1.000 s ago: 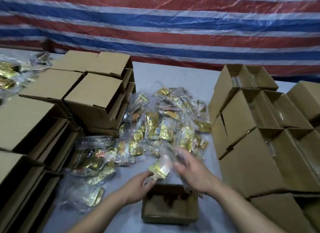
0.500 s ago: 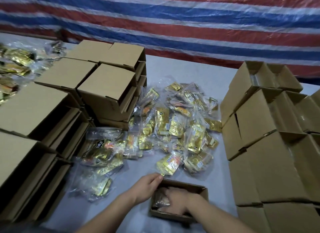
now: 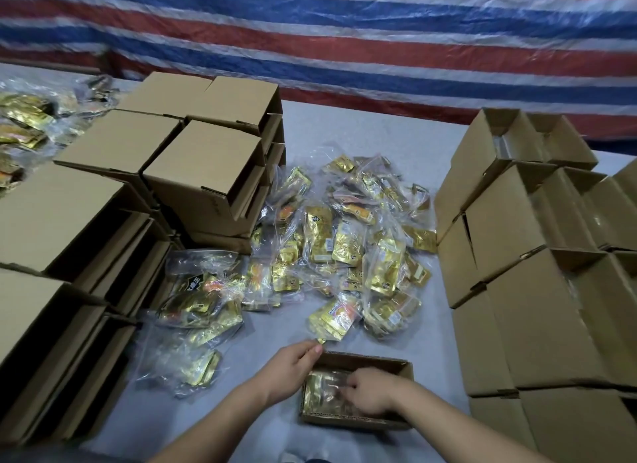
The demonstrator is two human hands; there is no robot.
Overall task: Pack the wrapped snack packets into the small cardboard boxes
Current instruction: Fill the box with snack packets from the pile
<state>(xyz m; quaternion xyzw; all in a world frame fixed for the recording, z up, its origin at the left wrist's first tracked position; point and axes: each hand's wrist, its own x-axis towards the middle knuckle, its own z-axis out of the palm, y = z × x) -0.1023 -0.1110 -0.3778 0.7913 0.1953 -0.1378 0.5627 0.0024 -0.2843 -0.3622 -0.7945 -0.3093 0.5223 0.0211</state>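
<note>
Overhead: grey table (image 3: 362, 135), striped tarp (image 3: 344, 31) behind; right hand (image 3: 370, 392) pressing packet (image 3: 324, 388), left hand (image 3: 293, 366) gripping box (image 3: 358, 419).

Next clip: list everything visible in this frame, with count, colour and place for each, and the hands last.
Open box: one, brown cardboard, near centre of the table, front.
Packet in box: at least one, gold in clear wrap, lying inside the open box.
Loose packets: a heap, too many to count, gold and clear, centre of the table.
More packets: a pile, gold, far left.
Left boxes: stacked, brown, several.
Right boxes: stacked, brown, several.
Table: one, grey.
Tarp: red, white, blue stripes, behind.
Left hand: one, at the open box's left wall.
Right hand: one, inside the box, on the packet.
</note>
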